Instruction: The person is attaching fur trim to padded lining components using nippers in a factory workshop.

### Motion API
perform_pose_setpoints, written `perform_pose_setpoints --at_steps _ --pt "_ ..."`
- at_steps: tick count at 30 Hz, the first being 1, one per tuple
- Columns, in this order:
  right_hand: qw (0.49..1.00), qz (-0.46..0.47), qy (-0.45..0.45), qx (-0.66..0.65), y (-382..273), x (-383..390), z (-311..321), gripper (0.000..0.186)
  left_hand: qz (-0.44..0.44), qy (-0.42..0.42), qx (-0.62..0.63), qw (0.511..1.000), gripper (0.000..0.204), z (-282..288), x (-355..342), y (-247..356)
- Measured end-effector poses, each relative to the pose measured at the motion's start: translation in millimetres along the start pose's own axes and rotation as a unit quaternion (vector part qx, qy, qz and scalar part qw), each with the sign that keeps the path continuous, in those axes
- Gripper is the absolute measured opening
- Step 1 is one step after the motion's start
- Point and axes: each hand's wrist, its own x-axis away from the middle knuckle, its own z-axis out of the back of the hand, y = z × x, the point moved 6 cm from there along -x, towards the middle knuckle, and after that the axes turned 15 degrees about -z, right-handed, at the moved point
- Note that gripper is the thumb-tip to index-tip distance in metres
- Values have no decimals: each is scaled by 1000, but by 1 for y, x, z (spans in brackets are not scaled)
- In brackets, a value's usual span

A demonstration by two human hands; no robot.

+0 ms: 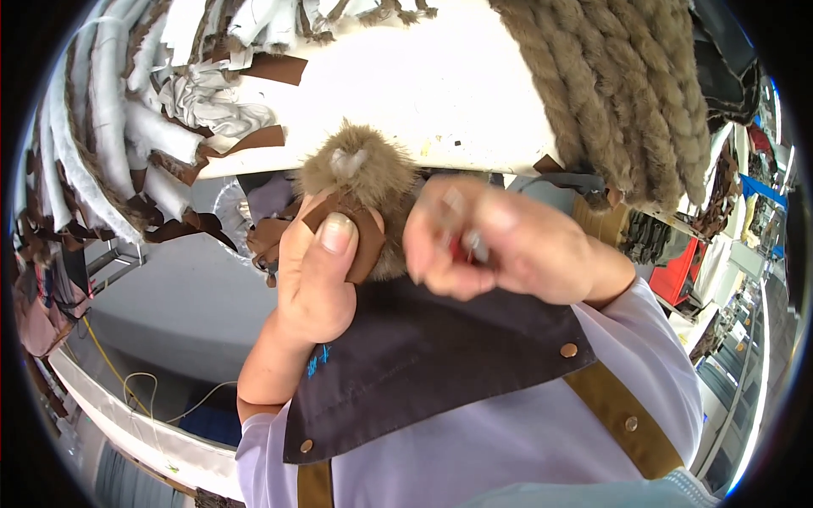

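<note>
Workshop clutter is surrounding a white table as a person in a dark apron is handling fur. Above the apron, the left hand is gripping tightly, its thumb pressing a flap of brown cloth against a tan fur piece; its fingers are mostly hiding behind. Just beside it, the right hand is curling nearly into a fist around a small thing showing red and metal, too blurred to identify. The fur piece is sitting at the table's near edge in this view, white stuffing showing near its top. Good handling is probably depending on a steady left thumb, cloth lying flat beneath it, long hairs swept clear of its edge, and small, controlled right-hand strokes away from the left fingertips. Farther off, white padded strips are piling up at left, thick fur ropes are lying at right, and a red box is standing beyond.
</note>
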Motion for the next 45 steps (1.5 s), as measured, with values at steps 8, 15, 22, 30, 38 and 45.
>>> perform_pose_setpoints --at_steps 8,15,22,30,38,45 --pt "999 -44 -8 -9 2 -5 -7 43 -31 -19 -93 995 63 1 -1 3" --pt "997 -81 -2 -19 3 -5 -6 49 -55 -22 -125 990 76 0 -1 6" --pt "997 -64 -3 -46 6 -6 -3 39 -128 -60 -152 978 33 -5 0 13" --pt "999 -36 18 -30 15 -16 14 30 -66 -33 -62 995 32 -2 3 3" --pt "999 -38 -29 -3 11 -8 17 25 41 -3 143 989 34 6 6 -16" --pt "963 157 146 162 -6 -30 30 55 -95 -62 -104 988 55 -2 -21 4"
